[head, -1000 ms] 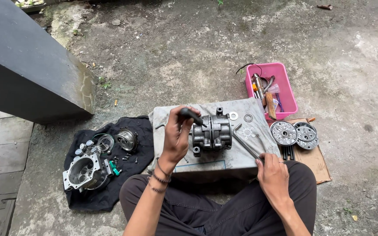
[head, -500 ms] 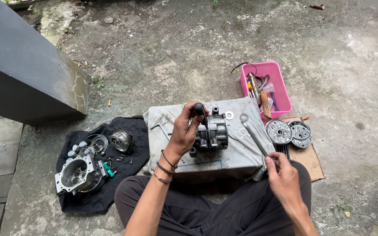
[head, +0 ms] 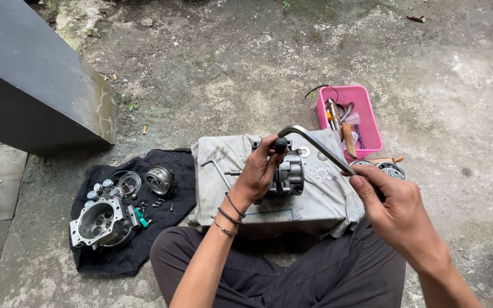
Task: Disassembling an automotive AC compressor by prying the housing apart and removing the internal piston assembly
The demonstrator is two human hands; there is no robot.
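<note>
Tools (head: pixel 338 117) fill pink tray (head: pixel 372 134); right hand (head: pixel 392 202) grips bent wrench (head: pixel 315 145).

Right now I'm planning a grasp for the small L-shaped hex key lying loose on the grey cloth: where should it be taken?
Take the L-shaped hex key by its long straight shank, from above. It lies flat on the grey cloth, left of the left hand, and nothing covers it. The short bent end gives little to pinch.

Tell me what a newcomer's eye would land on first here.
The long bent metal wrench at centre, gripped by the right hand and reaching to a metal engine part that the left hand steadies on a grey cloth. Next, the bright pink tray of tools behind it, and the dismantled parts on a black cloth at left.
</note>
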